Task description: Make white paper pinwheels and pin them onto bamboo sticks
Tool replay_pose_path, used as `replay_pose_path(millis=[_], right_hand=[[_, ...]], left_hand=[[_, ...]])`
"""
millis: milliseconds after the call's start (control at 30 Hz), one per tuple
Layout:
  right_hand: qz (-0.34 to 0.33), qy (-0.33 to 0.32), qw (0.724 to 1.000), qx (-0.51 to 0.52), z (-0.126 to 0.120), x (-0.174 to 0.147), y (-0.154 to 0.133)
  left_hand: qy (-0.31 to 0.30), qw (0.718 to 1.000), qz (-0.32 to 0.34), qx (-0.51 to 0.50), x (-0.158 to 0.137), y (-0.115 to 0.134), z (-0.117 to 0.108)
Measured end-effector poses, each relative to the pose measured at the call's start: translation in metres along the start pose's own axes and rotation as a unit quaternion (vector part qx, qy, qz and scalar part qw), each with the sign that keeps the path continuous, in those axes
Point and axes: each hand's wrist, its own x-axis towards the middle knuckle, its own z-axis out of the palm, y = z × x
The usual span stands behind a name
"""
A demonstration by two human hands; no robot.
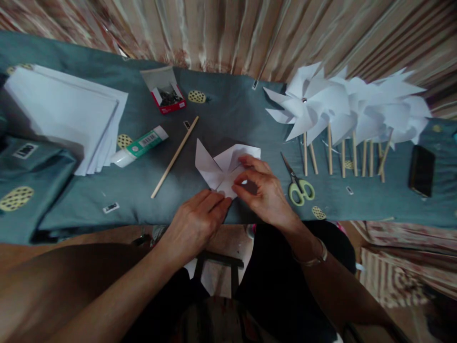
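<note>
A white paper pinwheel (207, 169), cut and partly folded, lies near the table's front edge. My left hand (200, 216) grips its lower edge, with fingers and thumb closed together on the paper. From the right, my right hand (266, 193) pinches a flap of the same paper between thumb and index finger, its other fingers curled above. What the fingertips press against is partly hidden. Left of the pinwheel, a wooden stick (174, 157) rests at a slant. Green-handled scissors (298, 185) lie just right of my right hand.
Several finished pinwheels on sticks (328, 105) lie at the back right, near a dark phone (422, 170). To the left are a glue tube (141, 145), an open red box of small metal pieces (167, 97) and a stack of white paper (64, 112). A curtain (221, 33) hangs behind.
</note>
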Motion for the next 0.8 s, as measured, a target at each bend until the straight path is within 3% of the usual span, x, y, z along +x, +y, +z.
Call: replay_pose_path(millis=[333, 800], right_hand=[[-0.006, 0.002, 1.0, -0.015, 0.0, -0.0015, -0.001], [-0.077, 0.001, 0.994, -0.078, 0.0031, -0.0081, 0.0012]], left_hand=[[-0.001, 1.0, -0.003, -0.005, 0.0012, -0.0001, -0.0015], [-0.005, 1.0, -0.008, -0.005, 0.0022, 0.0, -0.0009]])
